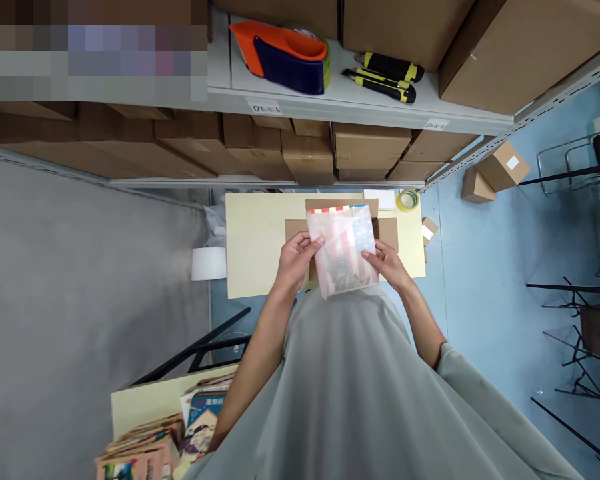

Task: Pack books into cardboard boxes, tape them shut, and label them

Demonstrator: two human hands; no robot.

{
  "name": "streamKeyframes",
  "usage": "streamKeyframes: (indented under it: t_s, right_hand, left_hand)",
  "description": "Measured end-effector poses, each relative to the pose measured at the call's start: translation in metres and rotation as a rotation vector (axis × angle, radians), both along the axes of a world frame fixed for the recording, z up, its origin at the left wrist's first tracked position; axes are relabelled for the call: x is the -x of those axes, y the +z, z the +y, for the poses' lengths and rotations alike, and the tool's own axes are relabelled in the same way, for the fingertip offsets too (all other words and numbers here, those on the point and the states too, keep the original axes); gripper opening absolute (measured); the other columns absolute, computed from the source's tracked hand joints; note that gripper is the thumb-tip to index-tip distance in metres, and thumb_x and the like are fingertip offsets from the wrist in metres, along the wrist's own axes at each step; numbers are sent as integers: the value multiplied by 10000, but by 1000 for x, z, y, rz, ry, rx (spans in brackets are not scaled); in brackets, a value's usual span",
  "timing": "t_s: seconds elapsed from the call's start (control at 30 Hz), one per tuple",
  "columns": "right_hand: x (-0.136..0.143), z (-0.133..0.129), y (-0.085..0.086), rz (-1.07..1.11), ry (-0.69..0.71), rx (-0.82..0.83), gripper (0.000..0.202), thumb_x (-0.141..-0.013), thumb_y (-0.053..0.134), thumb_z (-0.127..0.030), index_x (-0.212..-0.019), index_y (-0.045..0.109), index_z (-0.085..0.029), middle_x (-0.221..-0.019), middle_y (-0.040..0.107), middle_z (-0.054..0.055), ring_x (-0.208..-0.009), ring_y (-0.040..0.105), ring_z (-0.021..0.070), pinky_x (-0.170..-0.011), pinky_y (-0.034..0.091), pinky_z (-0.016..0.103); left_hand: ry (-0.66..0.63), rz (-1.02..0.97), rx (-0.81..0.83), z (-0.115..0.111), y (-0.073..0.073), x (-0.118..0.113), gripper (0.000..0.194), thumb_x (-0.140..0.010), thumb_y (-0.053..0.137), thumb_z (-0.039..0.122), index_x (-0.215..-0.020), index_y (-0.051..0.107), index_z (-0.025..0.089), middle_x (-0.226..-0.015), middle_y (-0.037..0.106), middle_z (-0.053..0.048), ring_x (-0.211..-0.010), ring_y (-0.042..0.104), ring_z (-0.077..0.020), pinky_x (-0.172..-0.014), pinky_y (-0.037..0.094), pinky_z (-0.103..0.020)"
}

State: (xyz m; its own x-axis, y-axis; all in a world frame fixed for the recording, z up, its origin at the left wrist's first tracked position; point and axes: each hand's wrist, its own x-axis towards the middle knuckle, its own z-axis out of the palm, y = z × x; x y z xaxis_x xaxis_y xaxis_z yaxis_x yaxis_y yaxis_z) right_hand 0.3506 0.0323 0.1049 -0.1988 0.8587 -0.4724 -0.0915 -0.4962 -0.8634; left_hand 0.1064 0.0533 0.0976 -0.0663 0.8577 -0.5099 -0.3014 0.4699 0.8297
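A flat packet in whitish, translucent wrapping (344,257), with red stripes and blue showing through, is held up over the pale yellow table (255,247). My left hand (296,257) pinches its left edge, thumb on top. On the right edge my right hand (385,262) grips it the same way, fingers behind. Beneath and behind the packet lies an open cardboard box (389,233) with its flaps spread; its inside is mostly hidden.
A roll of yellow tape (407,200) and a white paper (379,198) lie at the table's far right. Above is a shelf (280,103) with a tape dispenser (285,57), cutters (385,77) and cartons. Stacked books (145,447) stand at the lower left.
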Motion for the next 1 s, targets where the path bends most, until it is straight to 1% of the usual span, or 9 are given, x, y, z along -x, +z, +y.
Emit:
streamKeyframes:
  t_s: [0.17,0.27,0.4,0.5,0.63,0.7,0.83,0.9,1.0]
  right_hand:
    - [1,1,-2,-101,-5,-92,521,-859,853,-651,-1136,688,-242,-1047,782,46,-977,734,237,-846,618,352]
    - [-2,2,2,-227,-36,-199,466,-868,840,-625,-1090,691,-244,-1028,774,44,-1000,732,251,-890,624,379]
    - [-6,1,16,-347,-48,-414,312,-940,800,-553,-990,729,-254,-1114,808,72,-1180,740,298,-1115,575,499]
    - [-9,0,26,-389,-82,-542,235,-952,821,-517,-939,758,-290,-1344,786,98,-1481,602,341,-1297,410,615]
    - [-9,-2,26,-425,-151,-471,241,-931,836,-559,-876,775,-333,-1497,713,77,-1646,410,344,-1356,295,661]
    - [-8,-3,23,-412,-172,-442,264,-906,843,-583,-858,771,-334,-1424,751,84,-1601,468,362,-1345,308,668]
    - [-7,-7,19,-401,-188,-393,254,-908,811,-567,-950,791,-317,-1180,819,78,-1286,700,343,-1260,436,603]
    - [-5,-9,18,-369,-197,-317,319,-896,809,-580,-1032,787,-293,-1118,814,71,-1153,729,319,-1134,539,521]
    - [-1,-11,13,-291,-191,-203,453,-878,809,-646,-1112,753,-262,-1077,797,66,-1054,725,294,-969,598,428]
  left_hand:
    - [-20,35,-73,-1,-1,-1,590,-646,1006,658,-921,746,206,-984,812,-80,-961,740,-236,-893,603,-359]
    - [-70,94,-157,0,1,4,532,-642,1021,588,-905,756,209,-977,789,-55,-920,722,-219,-866,602,-351]
    - [-150,209,-358,-1,9,14,365,-649,1026,436,-830,793,221,-942,731,-43,-894,688,-205,-821,579,-338]
    - [-154,251,-453,-7,19,16,236,-727,972,402,-751,801,243,-964,703,-66,-937,680,-224,-848,574,-366]
    - [-142,322,-451,-16,34,8,185,-781,939,422,-743,824,283,-971,700,-77,-984,685,-271,-966,585,-451]
    - [-143,340,-462,-18,39,4,219,-774,955,465,-745,819,297,-974,709,-86,-1080,690,-315,-1061,572,-514]
    - [-150,255,-444,-18,43,2,357,-672,1039,496,-791,784,277,-1117,747,-105,-1299,665,-354,-1158,544,-551]
    - [-127,192,-357,-15,40,0,437,-646,1051,506,-864,772,250,-1079,763,-91,-1200,716,-321,-1066,594,-475]
    - [-69,152,-198,-8,33,-4,551,-647,1031,560,-988,757,224,-963,768,-50,-940,737,-240,-796,608,-333]
